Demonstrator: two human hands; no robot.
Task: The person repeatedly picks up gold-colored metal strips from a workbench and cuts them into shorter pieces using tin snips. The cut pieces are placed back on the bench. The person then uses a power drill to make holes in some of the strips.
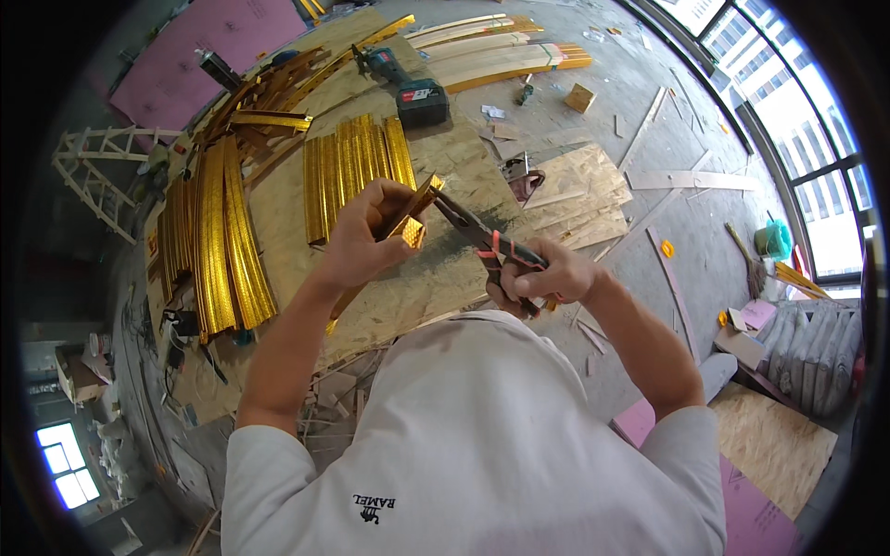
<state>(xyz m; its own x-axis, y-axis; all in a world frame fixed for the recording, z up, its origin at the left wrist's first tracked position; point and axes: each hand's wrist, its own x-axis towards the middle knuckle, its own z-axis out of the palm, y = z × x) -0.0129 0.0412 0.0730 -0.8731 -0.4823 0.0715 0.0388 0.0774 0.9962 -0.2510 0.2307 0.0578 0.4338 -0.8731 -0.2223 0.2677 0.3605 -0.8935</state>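
Observation:
My left hand [366, 232] is closed round a gold textured strip [413, 232], which runs down past my wrist. My right hand [542, 278] grips long-nosed pliers [473, 227] with dark and red handles, their tip at the upper end of that strip. Beyond my hands a row of gold strips [329, 181] lies on a plywood worktop [389, 306], with more long gold strips [232, 241] to its left. A cordless power tool [417, 102] with a battery rests at the top of the row.
Light wooden strips [501, 65], a board [575, 190] and scattered offcuts [681, 181] lie beyond and right. A green bucket [772, 239] and grey sacks [811, 357] are near the window. A wooden frame [93, 157] is at left, pink boards [176, 65] behind.

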